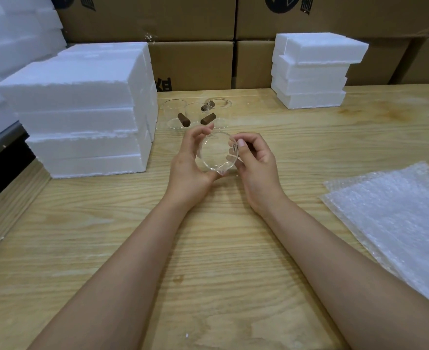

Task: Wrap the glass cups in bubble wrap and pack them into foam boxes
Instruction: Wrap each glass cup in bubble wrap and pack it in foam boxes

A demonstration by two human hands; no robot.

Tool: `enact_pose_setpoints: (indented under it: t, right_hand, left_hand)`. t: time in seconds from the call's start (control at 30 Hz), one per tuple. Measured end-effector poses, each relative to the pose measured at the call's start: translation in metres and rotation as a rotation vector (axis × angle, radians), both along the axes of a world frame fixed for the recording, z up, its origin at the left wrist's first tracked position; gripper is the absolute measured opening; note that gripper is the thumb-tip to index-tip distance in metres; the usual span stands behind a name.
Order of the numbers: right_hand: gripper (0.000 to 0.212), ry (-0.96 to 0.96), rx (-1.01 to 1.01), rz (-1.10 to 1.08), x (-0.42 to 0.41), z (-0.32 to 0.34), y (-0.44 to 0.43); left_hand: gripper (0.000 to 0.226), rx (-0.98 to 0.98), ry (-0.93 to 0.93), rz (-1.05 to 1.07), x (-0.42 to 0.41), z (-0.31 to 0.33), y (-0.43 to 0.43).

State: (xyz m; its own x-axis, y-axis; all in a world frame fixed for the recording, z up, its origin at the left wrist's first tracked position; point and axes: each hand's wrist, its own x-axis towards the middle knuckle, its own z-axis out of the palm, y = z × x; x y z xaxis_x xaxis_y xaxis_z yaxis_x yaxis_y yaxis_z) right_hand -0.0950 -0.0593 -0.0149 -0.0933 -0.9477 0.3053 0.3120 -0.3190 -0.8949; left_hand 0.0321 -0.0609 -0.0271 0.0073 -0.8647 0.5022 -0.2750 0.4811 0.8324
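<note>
A clear glass cup (217, 154) with a small pouring spout is held over the middle of the wooden table (107, 236), its mouth facing me. My left hand (190, 168) cups its left side with curled fingers. On the cup's right side, my right hand (255, 162) grips the handle, thumb on the rim. Three more glass cups (175, 113) with dark wooden handles stand behind, near the table's far edge. A stack of bubble wrap sheets (397, 218) lies flat at the right.
A tall stack of white foam boxes (82, 109) stands at the left, and a smaller foam stack (314, 72) at the far right. Cardboard cartons (195, 64) line the wall behind the table. More foam pieces (11, 34) sit at the far left.
</note>
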Motion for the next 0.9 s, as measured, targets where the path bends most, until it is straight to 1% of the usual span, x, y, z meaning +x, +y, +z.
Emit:
enact_pose_setpoints:
  t: [0.1, 0.2, 0.27, 0.43, 0.53, 0.7, 0.8, 0.9]
  right_hand:
    - [0.023, -0.007, 0.021, 0.021, 0.0002, -0.0004, -0.0001]
    - [0.023, -0.039, 0.088, 0.045, -0.0006, 0.0001, -0.0007]
    - [0.024, -0.038, 0.115, 0.041, -0.0008, 0.0003, -0.0013]
    - [0.026, 0.064, 0.103, -0.022, -0.0010, -0.0020, -0.0023]
    - [0.025, 0.095, 0.112, -0.057, -0.0019, -0.0038, -0.0034]
    - [0.023, 0.141, 0.065, -0.112, -0.0013, -0.0036, -0.0045]
    - [0.024, 0.234, 0.014, -0.137, -0.0023, -0.0022, -0.0021]
    - [0.025, 0.303, -0.050, -0.164, -0.0031, 0.0004, 0.0008]
  left_hand:
    - [0.075, -0.019, -0.004, 0.004, 0.0002, 0.0000, 0.0000]
    - [0.073, -0.044, -0.022, 0.006, -0.0008, 0.0019, 0.0014]
    - [0.076, -0.042, -0.039, 0.013, -0.0008, 0.0025, 0.0019]
    - [0.082, -0.004, -0.064, 0.037, 0.0004, 0.0039, 0.0028]
    - [0.081, 0.009, -0.091, 0.048, 0.0000, 0.0036, 0.0026]
    - [0.082, 0.070, -0.071, -0.005, -0.0011, 0.0016, 0.0020]
    - [0.076, 0.107, -0.044, -0.020, -0.0014, 0.0014, 0.0023]
    - [0.079, 0.163, -0.014, -0.031, -0.0004, 0.0010, 0.0019]
